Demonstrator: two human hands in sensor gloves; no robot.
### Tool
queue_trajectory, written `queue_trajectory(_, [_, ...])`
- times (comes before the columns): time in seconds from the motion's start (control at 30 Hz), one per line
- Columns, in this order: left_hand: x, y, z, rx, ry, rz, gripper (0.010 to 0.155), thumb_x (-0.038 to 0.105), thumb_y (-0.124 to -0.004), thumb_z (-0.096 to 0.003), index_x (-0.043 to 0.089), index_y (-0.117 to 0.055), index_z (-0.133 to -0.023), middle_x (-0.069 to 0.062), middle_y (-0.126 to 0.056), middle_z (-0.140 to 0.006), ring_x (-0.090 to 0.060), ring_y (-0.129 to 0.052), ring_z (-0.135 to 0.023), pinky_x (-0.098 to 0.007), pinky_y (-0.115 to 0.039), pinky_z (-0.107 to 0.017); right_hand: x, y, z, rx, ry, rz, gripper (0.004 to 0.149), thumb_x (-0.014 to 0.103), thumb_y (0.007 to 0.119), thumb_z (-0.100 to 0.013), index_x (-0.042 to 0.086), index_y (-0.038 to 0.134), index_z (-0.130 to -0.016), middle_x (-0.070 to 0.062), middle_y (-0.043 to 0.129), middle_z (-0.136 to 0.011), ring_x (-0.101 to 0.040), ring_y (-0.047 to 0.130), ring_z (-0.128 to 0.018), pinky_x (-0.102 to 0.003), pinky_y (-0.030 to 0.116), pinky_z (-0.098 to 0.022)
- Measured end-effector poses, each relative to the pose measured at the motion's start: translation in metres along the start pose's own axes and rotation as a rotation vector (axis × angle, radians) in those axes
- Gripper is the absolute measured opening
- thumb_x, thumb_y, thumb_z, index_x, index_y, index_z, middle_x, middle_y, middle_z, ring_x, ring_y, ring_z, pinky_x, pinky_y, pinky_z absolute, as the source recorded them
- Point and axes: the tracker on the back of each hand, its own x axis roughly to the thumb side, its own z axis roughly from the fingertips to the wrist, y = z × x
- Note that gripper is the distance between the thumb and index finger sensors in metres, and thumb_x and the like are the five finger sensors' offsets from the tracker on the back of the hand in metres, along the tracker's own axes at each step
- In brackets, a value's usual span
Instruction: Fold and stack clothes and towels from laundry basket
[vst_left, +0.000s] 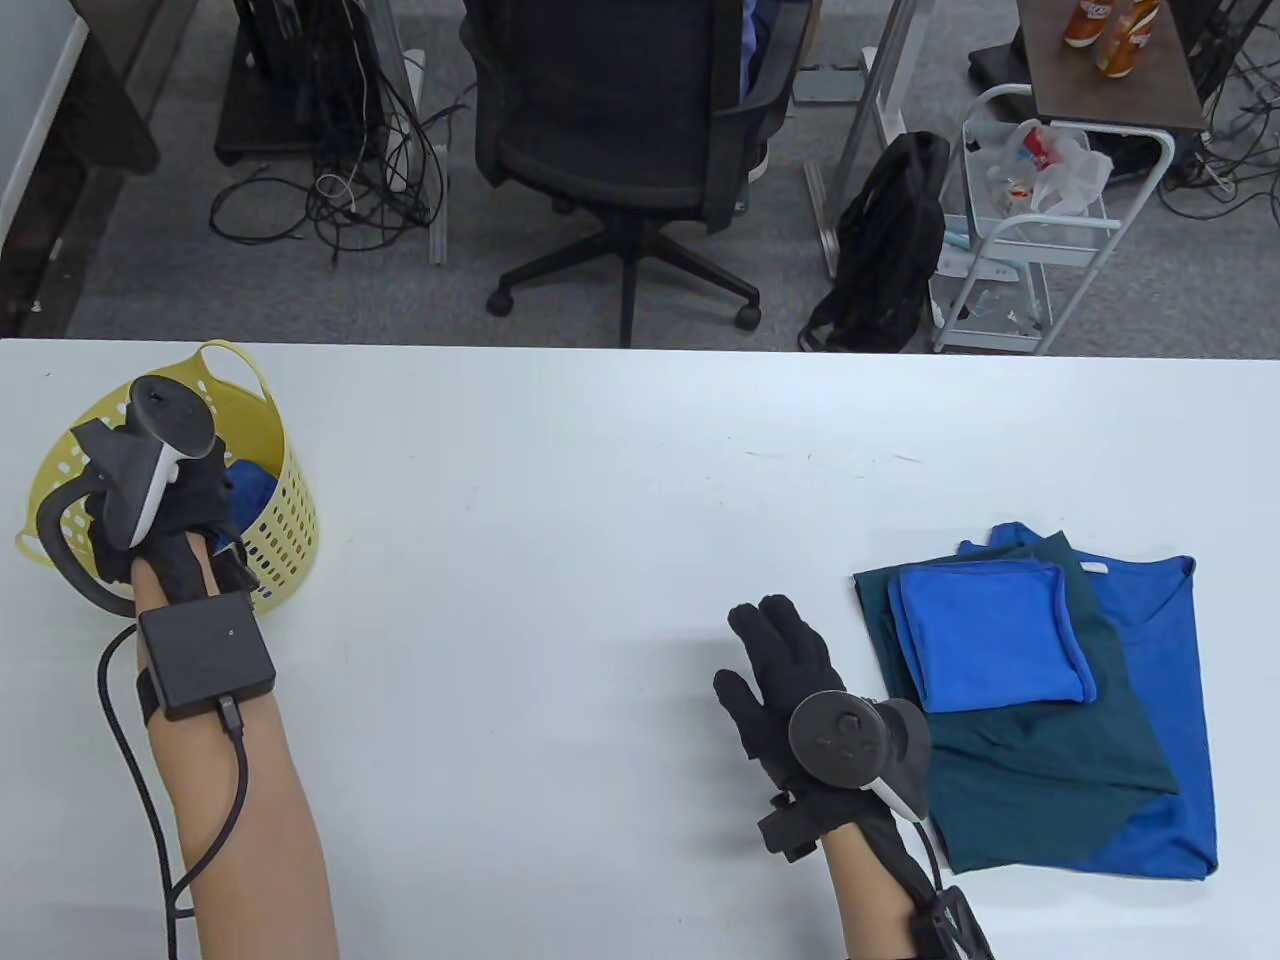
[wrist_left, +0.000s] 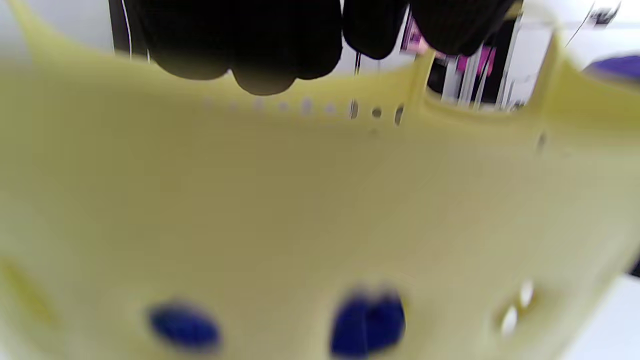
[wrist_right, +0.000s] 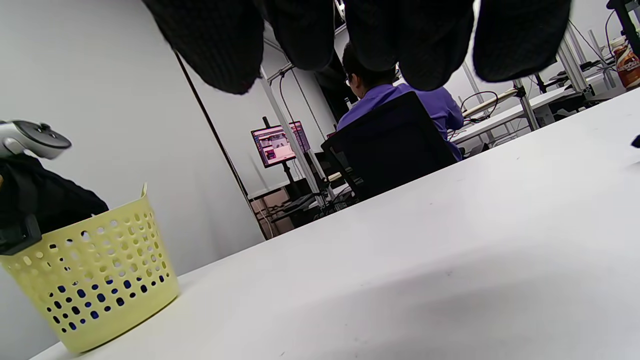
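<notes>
A yellow perforated laundry basket (vst_left: 285, 500) stands at the table's left edge, with a blue cloth (vst_left: 252, 487) inside. My left hand (vst_left: 205, 490) reaches over its rim; in the left wrist view its fingertips (wrist_left: 260, 50) hang just above the basket wall (wrist_left: 320, 200) with nothing between them. At the right lies a stack: a blue shirt (vst_left: 1170, 700) at the bottom, a teal garment (vst_left: 1040, 780) on it, and a folded blue towel (vst_left: 985, 640) on top. My right hand (vst_left: 775, 640) is just left of the stack, fingers straight and empty.
The white table (vst_left: 600, 520) runs between the basket and the stack. Beyond its far edge are an office chair (vst_left: 620, 130), a black backpack (vst_left: 890, 250) and a white cart (vst_left: 1040, 230). In the right wrist view a person in purple (wrist_right: 400, 100) sits at a distant desk.
</notes>
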Motion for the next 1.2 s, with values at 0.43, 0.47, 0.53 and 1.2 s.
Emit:
queue_trajectory(0.43, [0.015, -0.068, -0.043, -0.652, 0.09, -0.35, 0.062, 0.066, -0.071, -0.0493, 0.059, -0.066, -0.111, -0.029, -0.063, -0.125, -0.048, -0.083, -0.108, -0.063, -0.076, -0.073, -0.008, -0.006, 0.005, -0.066, 0.014, -0.008, 0.062, 0.034, 0.073, -0.062, 0.007, 0.052, -0.114, -0.035, 0.046, -0.114, -0.058, 0.059, -0.095, -0.072, 0.062, -0.063])
queue_trajectory(0.47, [0.016, -0.068, -0.043, -0.654, 0.084, -0.356, 0.06, 0.065, -0.072, -0.0489, 0.059, -0.071, -0.109, -0.029, -0.064, -0.125, -0.048, -0.083, -0.108, -0.063, -0.076, -0.072, -0.009, -0.006, 0.006, -0.071, 0.017, -0.011, 0.061, 0.034, 0.073, -0.062, 0.009, 0.052, -0.114, -0.035, 0.047, -0.114, -0.058, 0.06, -0.095, -0.072, 0.062, -0.063])
queue_trajectory(0.53, [0.017, -0.069, -0.044, -0.659, 0.085, -0.361, 0.058, 0.065, -0.073, -0.0481, 0.058, -0.078, -0.106, -0.024, -0.065, -0.126, -0.044, -0.084, -0.109, -0.063, -0.076, -0.073, -0.012, -0.007, 0.006, -0.075, 0.022, -0.013, 0.06, 0.034, 0.073, -0.062, 0.011, 0.054, -0.114, -0.035, 0.047, -0.114, -0.057, 0.06, -0.095, -0.072, 0.062, -0.063])
queue_trajectory(1.2, [0.01, -0.025, -0.025, -0.505, 0.079, -0.346, 0.071, 0.051, -0.08, -0.0516, 0.02, -0.071, -0.115, -0.02, -0.052, -0.128, -0.043, -0.07, -0.112, -0.065, -0.066, -0.075, -0.021, -0.001, 0.002, -0.056, 0.063, -0.014, 0.068, 0.034, 0.072, -0.062, -0.002, 0.047, -0.115, -0.035, 0.045, -0.114, -0.058, 0.059, -0.095, -0.072, 0.061, -0.063])
